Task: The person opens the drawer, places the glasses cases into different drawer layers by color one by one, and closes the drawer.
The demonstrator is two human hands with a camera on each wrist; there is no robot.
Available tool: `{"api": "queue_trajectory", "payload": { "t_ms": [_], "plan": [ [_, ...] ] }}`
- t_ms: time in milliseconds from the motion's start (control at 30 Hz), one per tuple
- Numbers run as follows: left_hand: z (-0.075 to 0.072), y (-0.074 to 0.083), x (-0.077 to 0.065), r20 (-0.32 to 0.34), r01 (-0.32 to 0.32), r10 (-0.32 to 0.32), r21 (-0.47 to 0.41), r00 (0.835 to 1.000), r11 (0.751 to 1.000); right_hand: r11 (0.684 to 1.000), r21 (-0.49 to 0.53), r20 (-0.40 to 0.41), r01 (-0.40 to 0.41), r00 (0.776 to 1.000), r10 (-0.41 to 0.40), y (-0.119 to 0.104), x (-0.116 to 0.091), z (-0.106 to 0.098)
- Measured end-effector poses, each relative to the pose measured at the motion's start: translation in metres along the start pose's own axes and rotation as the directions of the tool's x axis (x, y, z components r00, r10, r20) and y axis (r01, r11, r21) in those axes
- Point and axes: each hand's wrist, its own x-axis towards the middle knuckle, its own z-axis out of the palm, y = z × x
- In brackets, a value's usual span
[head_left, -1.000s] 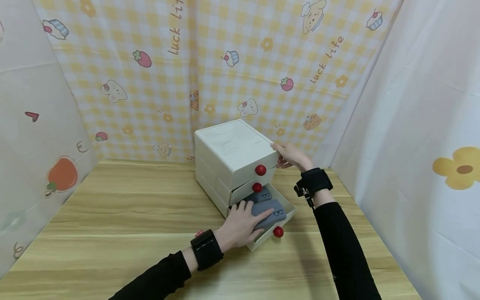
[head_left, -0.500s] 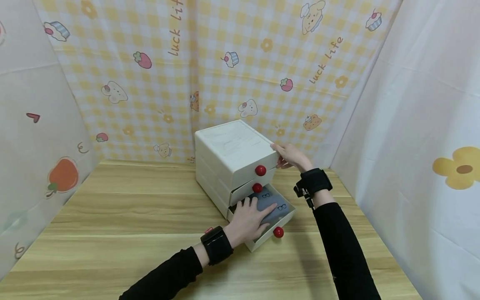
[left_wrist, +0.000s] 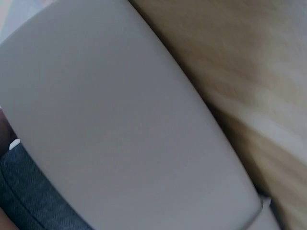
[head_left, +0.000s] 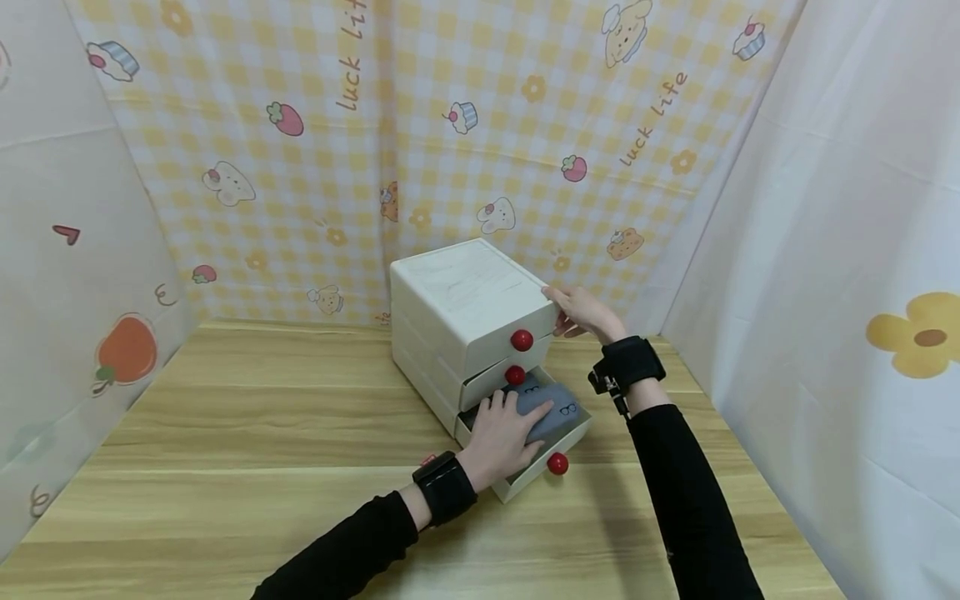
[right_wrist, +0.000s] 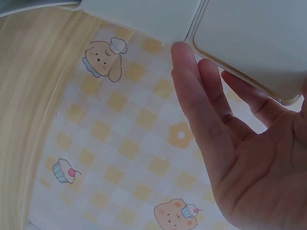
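A white tabletop drawer cabinet with red round knobs stands on the table, its bottom drawer pulled out. Inside that drawer are two blue-grey glasses cases; the nearer glasses case sits somewhat tilted, and the farther glasses case lies behind it. My left hand grips the nearer case from its left end, index finger along the top; the palm hides part of it. In the left wrist view the cabinet's pale side fills most of the picture. My right hand holds the cabinet's upper right edge, thumb on top, fingers against the side.
The middle drawer sticks out slightly above the bottom one. A wooden table extends around the cabinet. Behind hangs a yellow checked cloth, with white cloth on both sides.
The left hand has moved right and a little forward with the glasses case, which dropped lower into the bottom drawer and then tilted slightly. The right hand and the cabinet stay put.
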Motion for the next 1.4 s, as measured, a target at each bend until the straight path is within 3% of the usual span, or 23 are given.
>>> {"api": "queue_trajectory", "payload": {
  "t_ms": [200, 400, 600, 833, 933, 1067, 1167, 1267, 1333, 1400],
  "plan": [
    [0.012, 0.001, 0.001, 0.033, 0.029, -0.026, -0.079, 0.999, 0.996, 1.000, 0.008, 0.003, -0.003, 1.000, 0.003, 0.001, 0.001, 0.001],
    [0.024, -0.001, -0.003, 0.119, 0.093, -0.068, -0.217, 0.991, 0.972, 1.000, 0.023, 0.012, -0.016, 1.000, 0.016, 0.000, 0.001, 0.002],
    [0.025, -0.002, -0.002, 0.174, 0.102, -0.065, -0.214, 0.983, 0.971, 1.000, 0.014, 0.013, -0.014, 1.000, 0.014, -0.002, 0.002, 0.001],
    [0.026, -0.001, -0.002, 0.142, 0.100, -0.061, -0.290, 0.988, 0.952, 0.999, 0.017, 0.025, -0.042, 0.999, 0.041, -0.006, -0.003, 0.001],
    [0.025, 0.000, -0.002, 0.108, 0.071, -0.038, -0.313, 0.993, 0.947, 0.999, 0.021, 0.030, -0.049, 0.998, 0.048, -0.005, -0.004, 0.001],
    [0.018, 0.004, -0.003, 0.030, -0.029, 0.042, -0.349, 0.999, 0.937, 0.999, 0.017, 0.026, -0.034, 0.999, 0.034, 0.002, 0.001, 0.001],
    [0.010, 0.010, -0.004, -0.073, -0.152, 0.135, -0.350, 0.988, 0.924, 1.000, 0.011, 0.020, -0.025, 0.999, 0.025, 0.003, 0.001, 0.001],
    [0.003, 0.017, -0.005, -0.178, -0.304, 0.264, -0.256, 0.948, 0.917, 1.000, 0.009, 0.013, -0.027, 1.000, 0.026, 0.002, -0.001, 0.001],
    [0.000, 0.022, -0.006, -0.196, -0.388, 0.358, -0.147, 0.913, 0.910, 1.000, 0.009, 0.012, -0.028, 1.000, 0.028, 0.002, -0.001, 0.001],
    [-0.002, 0.025, -0.007, -0.172, -0.458, 0.448, -0.022, 0.877, 0.889, 1.000, 0.010, 0.013, -0.029, 0.999, 0.029, 0.001, -0.001, 0.001]
  ]
}}
